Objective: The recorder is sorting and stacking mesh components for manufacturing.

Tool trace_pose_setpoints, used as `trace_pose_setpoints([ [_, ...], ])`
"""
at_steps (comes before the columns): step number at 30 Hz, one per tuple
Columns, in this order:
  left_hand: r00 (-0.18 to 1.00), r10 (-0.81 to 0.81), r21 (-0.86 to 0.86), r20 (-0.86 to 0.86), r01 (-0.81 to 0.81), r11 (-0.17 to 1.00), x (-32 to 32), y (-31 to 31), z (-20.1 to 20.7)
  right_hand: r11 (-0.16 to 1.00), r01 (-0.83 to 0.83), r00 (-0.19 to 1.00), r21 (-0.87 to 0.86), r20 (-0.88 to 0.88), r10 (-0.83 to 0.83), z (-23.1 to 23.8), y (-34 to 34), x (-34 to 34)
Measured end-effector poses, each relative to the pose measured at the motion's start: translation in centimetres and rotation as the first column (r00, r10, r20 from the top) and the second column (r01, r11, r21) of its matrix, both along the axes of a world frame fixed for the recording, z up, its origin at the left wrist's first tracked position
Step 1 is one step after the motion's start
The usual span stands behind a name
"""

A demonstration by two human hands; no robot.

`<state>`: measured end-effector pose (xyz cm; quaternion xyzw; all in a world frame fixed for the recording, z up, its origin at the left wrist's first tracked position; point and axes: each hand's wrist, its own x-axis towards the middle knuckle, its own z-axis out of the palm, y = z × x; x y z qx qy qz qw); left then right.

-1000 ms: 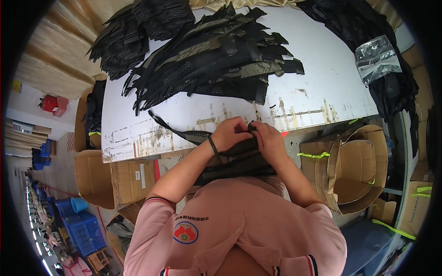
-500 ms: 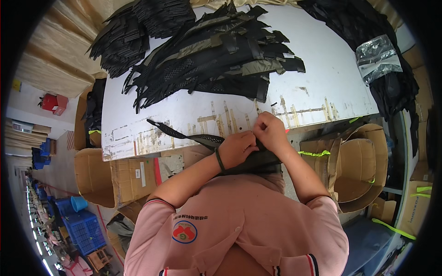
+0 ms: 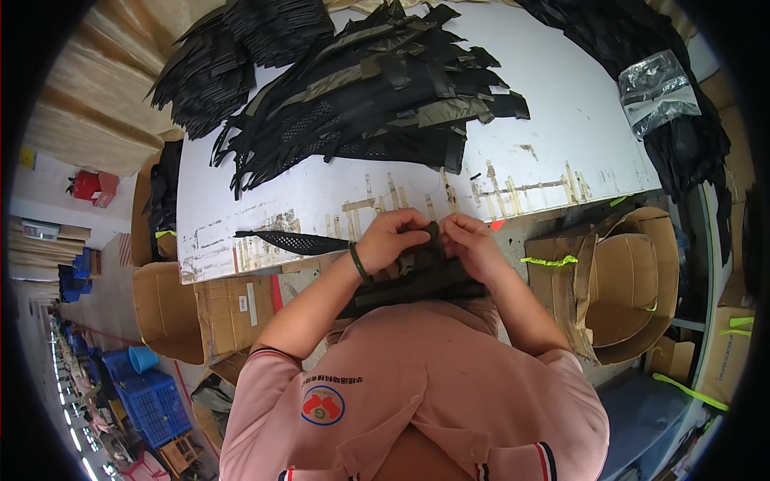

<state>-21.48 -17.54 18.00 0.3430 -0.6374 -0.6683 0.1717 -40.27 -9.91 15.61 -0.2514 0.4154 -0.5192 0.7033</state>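
Observation:
Over the table's front edge, my left hand [image 3: 391,242] pinches a dark fabric piece [image 3: 423,258] between thumb and fingers. Close beside it, my right hand [image 3: 473,245] grips the same piece's upper edge with its fingertips. The piece hangs down over my lap, and its black mesh end [image 3: 297,242] trails left onto the tabletop past my left wrist. Beyond my hands lies a fanned pile of black mesh and olive fabric pieces [image 3: 353,104] on the white table [image 3: 561,120].
Neat stacks of black pieces [image 3: 204,76] stand at the far left. Black fabric [image 3: 682,160] with a clear plastic bag [image 3: 658,94] lies along the right edge. Cardboard boxes stand below the table on the left [image 3: 200,313] and right [image 3: 618,280]. Tape strips mark the front edge.
My left hand has moved left and up, and my right hand has come down slightly. The fabric piece has risen between them, and its mesh end has swung left and lies flatter.

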Motion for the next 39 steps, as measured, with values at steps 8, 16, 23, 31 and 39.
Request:
trace_pose_setpoints([
  [8, 0.992, -0.026, -0.148, -0.122, 0.007, 0.989, 0.2, -0.8, 0.8, 0.980, -0.187, 0.934, -0.070, 0.296, 0.200, -0.3, 0.8, 0.7],
  [16, 0.995, -0.062, -0.142, 0.079, 0.073, 0.987, -0.4, 0.2, 0.3, 0.924, -0.188, 0.550, -0.334, -0.815, -0.182, -0.7, 0.5, 0.4],
  [23, 0.984, 0.032, 0.078, 0.175, -0.047, 0.996, -0.9, 0.0, 0.8, 0.937, 0.201, 0.787, -0.286, -0.522, -0.329, 0.5, -0.8, -0.9],
  [31, 0.988, 0.114, 0.388, 0.108, -0.147, 0.910, -1.0, 0.4, 1.7, 0.919, 0.104, 0.687, -0.381, -0.640, -0.343, -2.2, -1.4, -3.4],
  [39, 0.841, -0.311, -0.127, 0.444, 0.402, 0.907, 2.2, -0.1, -0.3, 0.950, -0.189, 0.740, -0.250, -0.672, -0.030, 1.6, -0.1, -2.4],
])
